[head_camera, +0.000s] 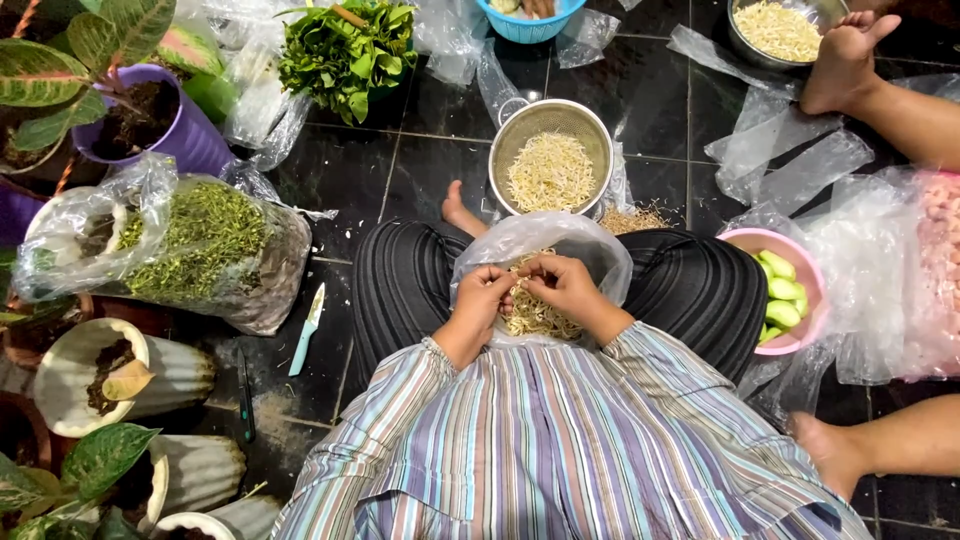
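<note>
While both hands pinched together at mid-frame, the left hand (484, 290) and right hand (560, 283) nipped thin bean sprouts (530, 312), which looked light, limp, snappable, best gripped near tips.

Bright, even overhead light; sharp focus (edges slightly bowed).
</note>
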